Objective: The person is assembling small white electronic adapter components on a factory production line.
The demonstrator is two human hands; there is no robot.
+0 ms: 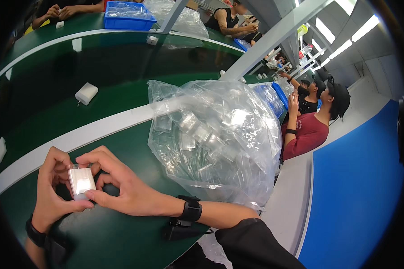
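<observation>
Between both hands, over the green work surface at the lower left, is a small white block [82, 181] with rounded corners. A clear plastic sleeve seems to sit around it, standing slightly above its top edge. My left hand [51, 193] closes on its left side, the thumb under the bottom. From the right, my right hand [123, 186] pinches it with the thumb low on its front and the fingers near the top. To the right of my hands rests a large clear plastic bag [215, 143] full of clear plastic pieces.
Beyond a white rail [72, 141], a dark green belt carries a white block [86, 93] and another white piece [1, 149] at the left. Blue bins [128, 17] stand at the far side. A grey post [256, 49] slants across. Several people [312, 132] work along the line.
</observation>
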